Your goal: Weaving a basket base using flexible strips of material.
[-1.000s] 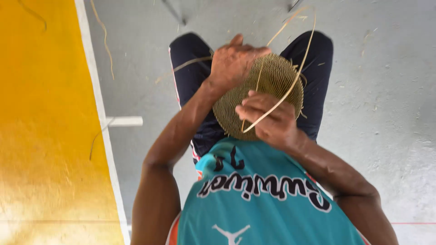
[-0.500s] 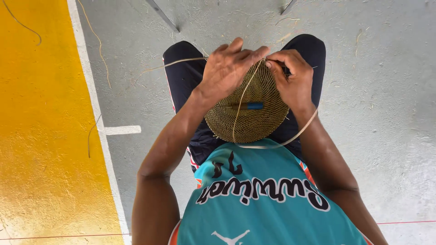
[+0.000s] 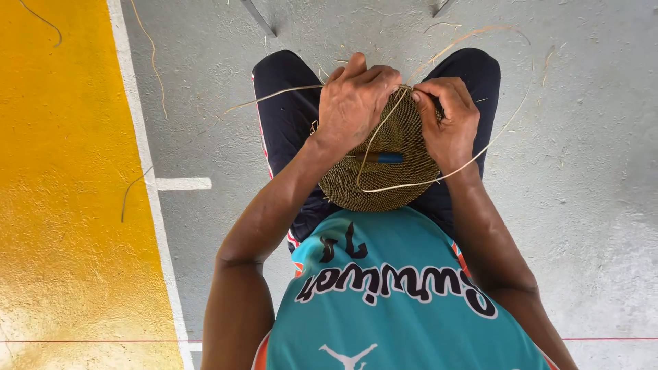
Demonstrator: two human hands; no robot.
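Observation:
A round woven basket disc [image 3: 384, 175] of tan fibre rests on my lap. My left hand [image 3: 356, 99] grips its far rim, fingers curled over the edge. At that same rim my right hand [image 3: 449, 120] pinches a long pale reed strand [image 3: 439, 179], which loops down across the disc and out to the right. A small blue-handled tool [image 3: 381, 158] lies on the disc between my hands. Another strand [image 3: 274, 96] trails left from under my left hand.
I sit on a grey concrete floor [image 3: 589, 192] in dark trousers and a teal jersey. A yellow painted area [image 3: 62, 192] edged by a white line [image 3: 140, 151] lies to the left. Loose reed scraps lie on the floor. Metal legs [image 3: 259, 17] stand at the top.
My right hand has moved from the disc's near edge up to its far rim beside my left hand. The loop of strand has been drawn across the disc, and the blue-handled tool now shows.

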